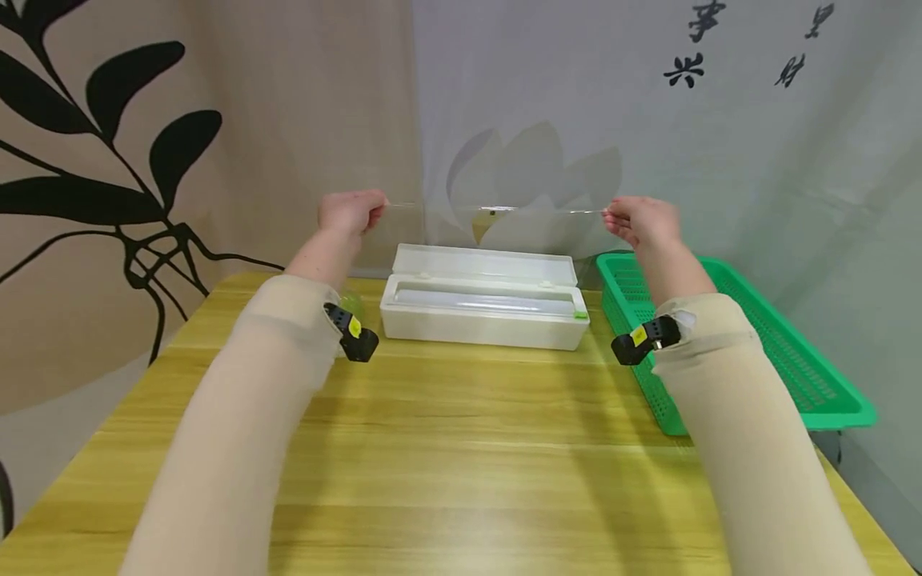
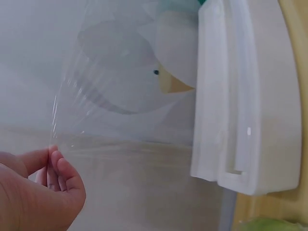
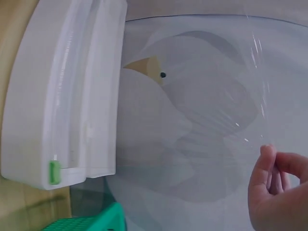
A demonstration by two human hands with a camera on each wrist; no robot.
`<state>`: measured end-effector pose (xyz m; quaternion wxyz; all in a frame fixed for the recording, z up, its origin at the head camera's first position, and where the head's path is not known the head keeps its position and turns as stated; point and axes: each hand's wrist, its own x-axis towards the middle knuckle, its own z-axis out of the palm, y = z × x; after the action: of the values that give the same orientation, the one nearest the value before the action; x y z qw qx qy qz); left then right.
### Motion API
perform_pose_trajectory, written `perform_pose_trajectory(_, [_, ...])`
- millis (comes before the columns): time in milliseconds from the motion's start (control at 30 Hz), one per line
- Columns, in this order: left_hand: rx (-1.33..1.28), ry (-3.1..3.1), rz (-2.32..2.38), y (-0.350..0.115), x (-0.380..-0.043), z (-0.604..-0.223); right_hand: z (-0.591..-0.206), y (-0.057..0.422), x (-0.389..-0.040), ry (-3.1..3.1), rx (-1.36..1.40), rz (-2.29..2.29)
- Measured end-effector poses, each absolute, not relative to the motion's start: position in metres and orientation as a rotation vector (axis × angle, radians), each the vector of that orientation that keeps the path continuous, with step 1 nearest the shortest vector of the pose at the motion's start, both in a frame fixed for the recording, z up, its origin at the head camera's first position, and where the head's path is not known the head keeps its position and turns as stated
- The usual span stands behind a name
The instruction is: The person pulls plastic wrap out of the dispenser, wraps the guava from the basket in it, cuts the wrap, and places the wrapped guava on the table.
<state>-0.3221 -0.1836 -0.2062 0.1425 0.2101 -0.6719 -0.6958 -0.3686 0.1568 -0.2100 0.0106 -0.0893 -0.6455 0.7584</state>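
A clear sheet of cling film is stretched taut in the air between both hands, its top edge glinting. My left hand pinches one corner between thumb and fingertips, and my right hand pinches the opposite corner the same way. In the left wrist view, the film spreads down from the hand toward the dispenser, with fine creases near the held corner. Below and between the hands sits a long white cling film dispenser, its lid raised and the roll showing inside.
A green plastic basket stands on the right of the wooden table, partly behind my right forearm. Something round and light green is mostly hidden by my left wrist. A printed curtain hangs behind the table.
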Motion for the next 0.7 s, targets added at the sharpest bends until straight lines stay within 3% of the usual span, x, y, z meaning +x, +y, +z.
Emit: perform_pose_trajectory(700, [0.474,-1.822,-2.209,-0.178,-0.302,-0.139,-0.148,0.165,-0.354,-1.824,-0.207,2.428])
